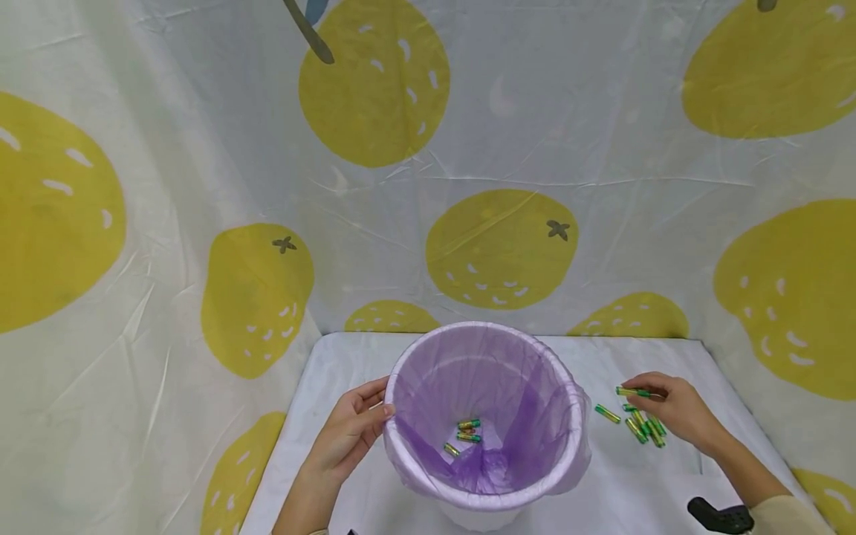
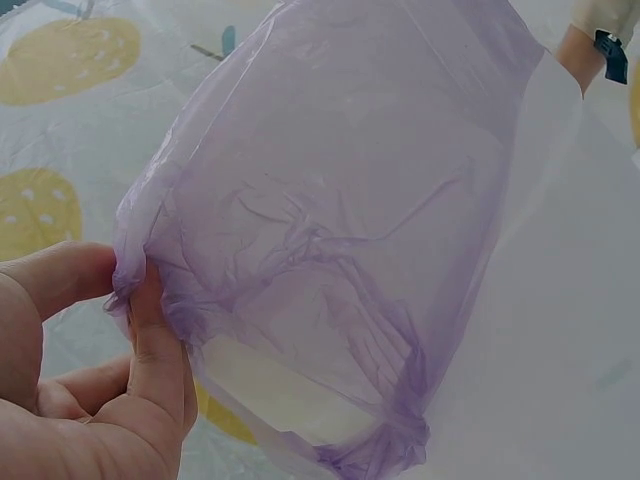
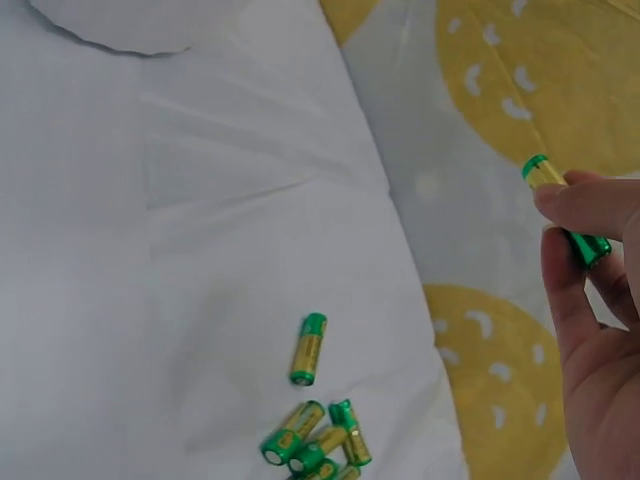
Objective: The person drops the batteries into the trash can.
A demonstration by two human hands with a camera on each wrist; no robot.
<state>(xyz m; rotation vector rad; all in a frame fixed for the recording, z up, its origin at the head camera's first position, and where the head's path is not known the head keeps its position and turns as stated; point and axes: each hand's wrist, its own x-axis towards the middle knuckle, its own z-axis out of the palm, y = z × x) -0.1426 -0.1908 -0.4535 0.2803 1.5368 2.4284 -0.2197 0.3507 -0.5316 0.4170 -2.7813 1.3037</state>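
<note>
Lined bin is pinched at left by left hand, battery is pinched by right hand, loose batteries are clustered at right

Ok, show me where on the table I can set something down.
The table is bare behind the loose batteries, and beyond the left hand, left of the bin. Another patch lies in front of the batteries, right of the bin. It is crowded beside the right hand, where the batteries cluster.

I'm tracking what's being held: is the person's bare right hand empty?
No, the right hand pinches a green-and-gold cylindrical battery between thumb and fingers.
</note>
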